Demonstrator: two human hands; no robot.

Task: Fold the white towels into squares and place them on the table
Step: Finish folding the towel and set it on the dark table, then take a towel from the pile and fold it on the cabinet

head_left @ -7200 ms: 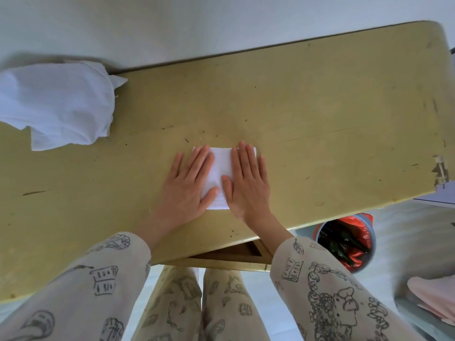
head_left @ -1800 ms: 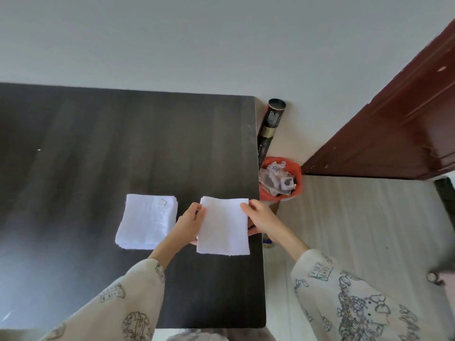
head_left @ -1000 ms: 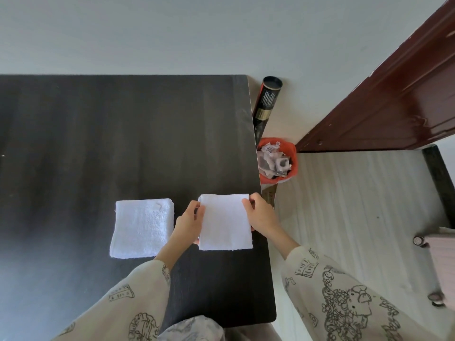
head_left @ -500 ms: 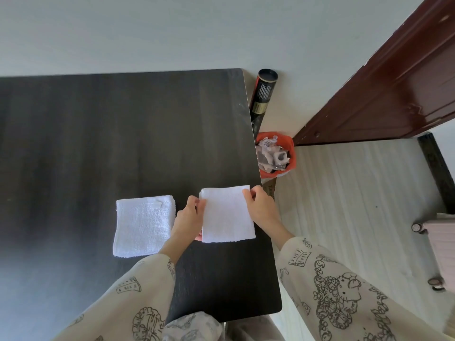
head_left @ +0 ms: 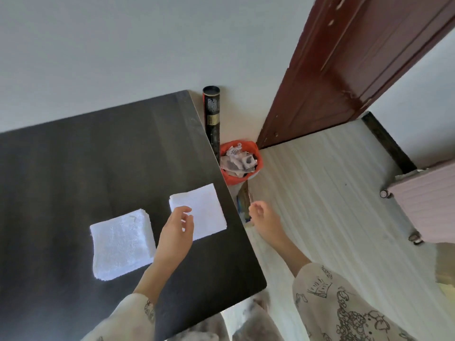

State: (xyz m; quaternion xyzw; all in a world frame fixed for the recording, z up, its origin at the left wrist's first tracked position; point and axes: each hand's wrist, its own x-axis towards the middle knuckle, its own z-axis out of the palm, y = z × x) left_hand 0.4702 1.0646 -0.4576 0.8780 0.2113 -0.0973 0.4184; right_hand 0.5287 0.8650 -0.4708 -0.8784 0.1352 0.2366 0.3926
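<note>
Standing beside the table (head_left: 73,168), a tube (head_left: 213,112) bears seemingly illegible print.

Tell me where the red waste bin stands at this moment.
In the head view, the red waste bin full of crumpled paper stands on the floor just past the right edge of the dark wooden table, in front of the tall black cardboard tube.

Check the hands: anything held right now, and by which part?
Nothing held. The left hand hovers, fingers loose, over the right-hand folded towel; the right hand is off the table, empty.
</note>
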